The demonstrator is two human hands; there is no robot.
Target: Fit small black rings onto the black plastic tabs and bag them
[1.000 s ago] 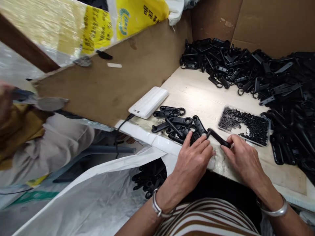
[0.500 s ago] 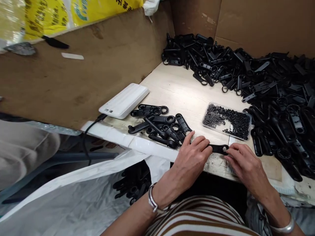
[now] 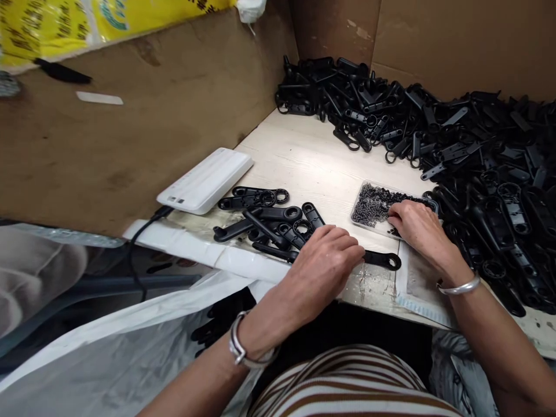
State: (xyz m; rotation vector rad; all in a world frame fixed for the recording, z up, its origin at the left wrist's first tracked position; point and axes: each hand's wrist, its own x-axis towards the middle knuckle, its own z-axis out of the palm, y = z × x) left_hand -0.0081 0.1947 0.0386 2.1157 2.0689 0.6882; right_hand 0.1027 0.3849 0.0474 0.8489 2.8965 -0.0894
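Right hand [image 3: 417, 230], its grip unclear, has moved to the rectangular clear-plastic box [image 3: 368, 227]; left hand [image 3: 326, 259] grips a ring-ended black-plastic lever [image 3: 379, 259].

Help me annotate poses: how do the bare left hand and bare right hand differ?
The left hand curls over part of a ring-ended black plastic piece; the right hand reaches its fingertips into a shallow clear plastic box of small dark parts.
The left hand sits near the pale tabletop's front edge; the right hand reaches farther in.
Both wrists carry a silver-coloured bracelet.
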